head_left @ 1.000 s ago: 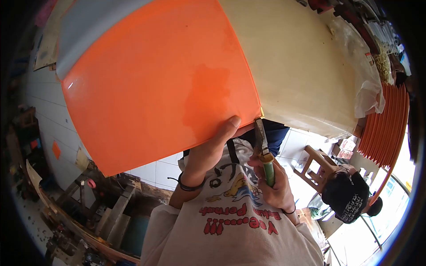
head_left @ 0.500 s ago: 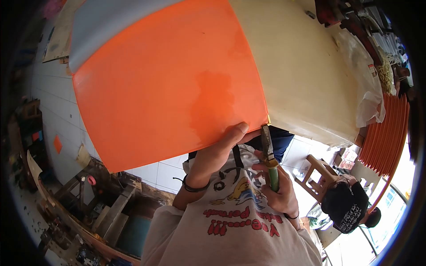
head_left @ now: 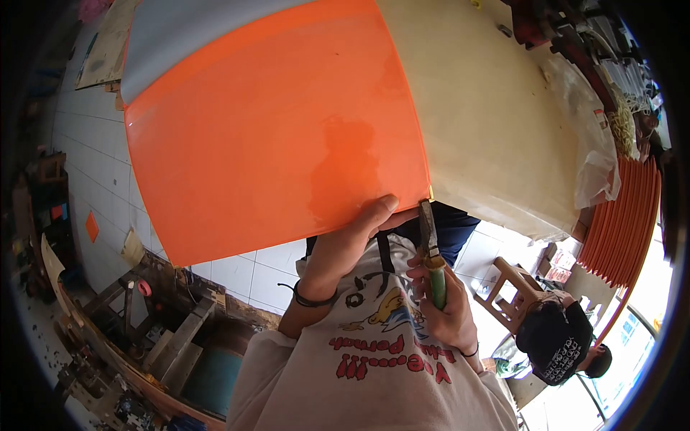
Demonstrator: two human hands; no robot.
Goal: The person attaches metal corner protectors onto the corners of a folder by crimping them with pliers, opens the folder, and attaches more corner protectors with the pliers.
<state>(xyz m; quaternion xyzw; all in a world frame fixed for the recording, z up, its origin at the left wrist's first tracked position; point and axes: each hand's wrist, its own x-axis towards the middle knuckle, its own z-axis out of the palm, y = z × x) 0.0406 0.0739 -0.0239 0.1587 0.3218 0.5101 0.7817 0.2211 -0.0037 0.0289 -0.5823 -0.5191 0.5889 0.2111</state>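
A stiff orange sheet with a glossy patch spreads out in front of me. My left hand pinches its near edge, thumb on top and fingers underneath. Close by on the right, my right hand is wrapped round a green-handled metal tool. The tool points upward, its worn metal end at the near right corner of the orange sheet. A bit of yellow shows at that corner. The exact kind of tool cannot be made out.
A tan board lies to the right, with clear plastic at its edge. Beyond it are stacked orange strips. A person in black is by a wooden stool. Wooden machinery stands lower left.
The view has shifted slightly, and the orange sheet's lower left corner sits a little higher. Both hands keep their holds, with the tool still at the sheet's corner.
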